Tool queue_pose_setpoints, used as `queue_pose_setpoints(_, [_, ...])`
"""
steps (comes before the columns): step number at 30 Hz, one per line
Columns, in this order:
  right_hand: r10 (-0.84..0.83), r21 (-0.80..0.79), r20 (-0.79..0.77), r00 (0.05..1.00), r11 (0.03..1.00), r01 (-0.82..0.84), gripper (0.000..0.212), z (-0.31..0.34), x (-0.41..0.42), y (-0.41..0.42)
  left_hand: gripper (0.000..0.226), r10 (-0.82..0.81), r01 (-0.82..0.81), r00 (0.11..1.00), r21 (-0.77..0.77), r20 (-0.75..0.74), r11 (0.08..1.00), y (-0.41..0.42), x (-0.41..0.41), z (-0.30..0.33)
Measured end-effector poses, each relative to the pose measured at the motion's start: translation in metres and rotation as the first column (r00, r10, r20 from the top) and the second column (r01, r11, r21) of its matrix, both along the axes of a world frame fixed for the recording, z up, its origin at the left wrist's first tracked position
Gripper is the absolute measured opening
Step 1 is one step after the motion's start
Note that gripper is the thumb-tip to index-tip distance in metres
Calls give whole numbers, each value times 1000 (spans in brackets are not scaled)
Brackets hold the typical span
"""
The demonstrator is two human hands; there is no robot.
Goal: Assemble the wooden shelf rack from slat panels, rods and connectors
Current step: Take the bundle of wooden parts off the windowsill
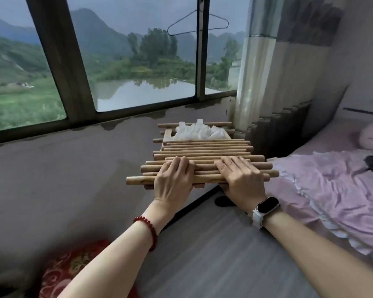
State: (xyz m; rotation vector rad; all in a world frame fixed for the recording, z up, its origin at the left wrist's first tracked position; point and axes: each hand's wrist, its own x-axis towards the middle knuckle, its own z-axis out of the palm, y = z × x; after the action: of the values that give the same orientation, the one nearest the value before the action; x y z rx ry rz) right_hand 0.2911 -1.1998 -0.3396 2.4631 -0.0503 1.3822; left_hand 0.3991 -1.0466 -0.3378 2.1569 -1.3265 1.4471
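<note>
Left hand (172, 179) and right hand (239, 179) lie flat, fingers straight, pressing on wooden rods (202, 152). Rods piled under fingertips, long axes crosswise, atop slat panels. White connectors (199, 131) heaped beyond fingertips, equally near both hands.

Under the grip the rods (202, 145) are smooth, matt pale wood; beyond them, the connectors (200, 131) look like translucent white plastic.
</note>
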Motion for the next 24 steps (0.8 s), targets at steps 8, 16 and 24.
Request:
queue_pose_setpoints(8, [-61, 48, -54, 997, 997, 63, 39, -143, 78, -74, 26, -36, 40, 996, 43, -79, 998, -78, 85, -140])
queue_pose_setpoints(16, [-112, 110, -161, 981, 985, 131, 56, -366, 113, -134, 23, -85, 87, 996, 43, -40, 995, -144, 125, -367])
queue_pose_setpoints(24, [-72, 196, -224, 972, 974, 117, 44, -628, 133, -175, 19, -78, 93, 991, 144, -107, 985, -188, 147, -623])
